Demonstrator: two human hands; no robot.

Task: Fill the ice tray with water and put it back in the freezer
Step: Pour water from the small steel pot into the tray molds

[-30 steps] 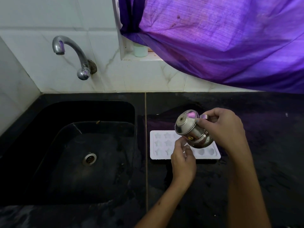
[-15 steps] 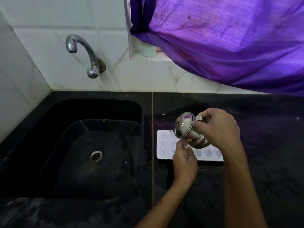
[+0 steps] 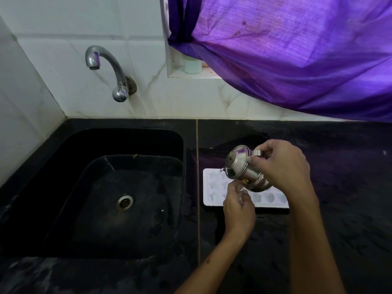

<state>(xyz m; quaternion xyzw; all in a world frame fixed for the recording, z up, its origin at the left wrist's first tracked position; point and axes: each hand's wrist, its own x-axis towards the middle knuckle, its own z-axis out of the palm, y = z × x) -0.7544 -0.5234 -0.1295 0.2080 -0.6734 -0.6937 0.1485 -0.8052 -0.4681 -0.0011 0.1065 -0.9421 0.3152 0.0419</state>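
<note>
**Pouring into the star end of the tray**

My right hand (image 3: 282, 164) grips the handle of the small steel pot (image 3: 244, 168), tipped so its spout hangs over the left end of the ice tray (image 3: 273, 203). The tray lies flat on the black tabletop (image 3: 339, 209), just right of the sink (image 3: 118, 187), with its long axis running left to right across me. My left hand (image 3: 238, 209) is the nearer one to the tray: it sits at the front edge, under the pot, fingers loosely curled. Whether they pinch the rim or only touch it I cannot tell.

The star-shaped cells lie directly under the spout; the rounder cells to the right look glossy, perhaps already holding water. The next cells to fill lie leftward of both hands, so I judge the pot should travel along the tray's length.
</note>
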